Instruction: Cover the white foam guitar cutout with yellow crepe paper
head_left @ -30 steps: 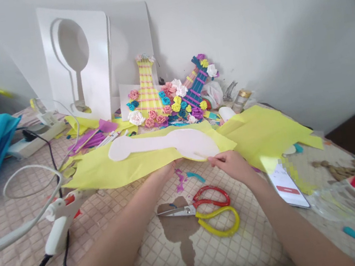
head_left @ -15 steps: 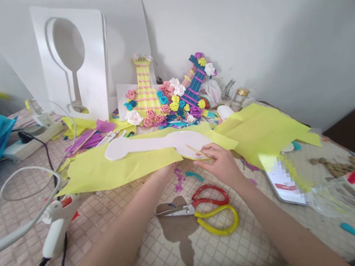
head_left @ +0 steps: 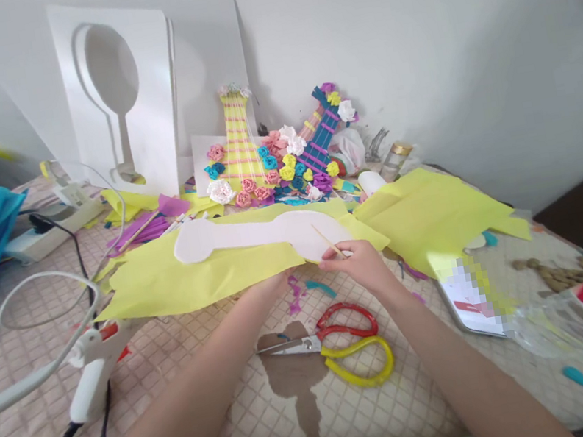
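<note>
My right hand [head_left: 357, 261] pinches a thin wooden stick [head_left: 327, 239] whose tip lies over the wide end of a white instrument-shaped cutout [head_left: 243, 235]. Its fingers also sit at the cutout's near edge. The cutout rests on a sheet of yellow paper [head_left: 163, 290]. My left hand [head_left: 276, 285] reaches underneath that sheet, so its fingers are hidden. Scissors [head_left: 317, 342] with one red and one yellow handle lie between my forearms, their blades nearly together.
A white glue gun [head_left: 92, 379] and its cord lie on the left, near a power strip [head_left: 56, 234]. Decorated paper instruments [head_left: 240, 137] and a white board [head_left: 146, 86] with a cut-out shape stand at the back. To the right are more yellow paper [head_left: 436, 213] and a phone [head_left: 467, 301].
The stick has swung a little more upright in my right hand, and that hand has shifted slightly down and right. The left hand and the cutout look almost the same.
</note>
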Demonstrator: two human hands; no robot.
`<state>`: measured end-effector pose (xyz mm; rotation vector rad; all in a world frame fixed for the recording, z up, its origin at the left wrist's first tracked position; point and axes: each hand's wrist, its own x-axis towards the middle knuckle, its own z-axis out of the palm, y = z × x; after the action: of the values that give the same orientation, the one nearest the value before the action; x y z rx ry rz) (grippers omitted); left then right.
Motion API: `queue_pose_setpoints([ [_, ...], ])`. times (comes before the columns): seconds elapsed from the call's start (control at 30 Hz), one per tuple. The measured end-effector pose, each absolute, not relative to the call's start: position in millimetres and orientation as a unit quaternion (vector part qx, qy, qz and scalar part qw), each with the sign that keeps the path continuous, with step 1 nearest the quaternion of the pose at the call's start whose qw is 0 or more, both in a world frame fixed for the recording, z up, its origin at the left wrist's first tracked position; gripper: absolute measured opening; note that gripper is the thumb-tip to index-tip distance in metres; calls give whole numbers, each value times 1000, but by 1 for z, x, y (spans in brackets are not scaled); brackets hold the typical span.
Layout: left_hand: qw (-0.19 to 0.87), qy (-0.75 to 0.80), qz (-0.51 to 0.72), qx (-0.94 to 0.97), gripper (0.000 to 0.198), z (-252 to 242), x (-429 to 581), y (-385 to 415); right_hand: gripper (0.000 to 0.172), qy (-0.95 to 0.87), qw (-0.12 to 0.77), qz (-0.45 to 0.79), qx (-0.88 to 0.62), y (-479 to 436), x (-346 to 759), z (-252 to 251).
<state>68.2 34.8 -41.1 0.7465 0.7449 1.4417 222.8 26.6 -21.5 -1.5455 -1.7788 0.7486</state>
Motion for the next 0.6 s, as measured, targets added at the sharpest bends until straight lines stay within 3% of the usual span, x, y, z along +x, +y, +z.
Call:
queue_pose_setpoints([
  [0.3,616,321,643,323,31,-56,64,38,24,-689,360,263,-572,27,221,-34],
  [0.6,629,317,630,327,29,-62,67,41,16,-712,377,201,-557,25,217,-40],
])
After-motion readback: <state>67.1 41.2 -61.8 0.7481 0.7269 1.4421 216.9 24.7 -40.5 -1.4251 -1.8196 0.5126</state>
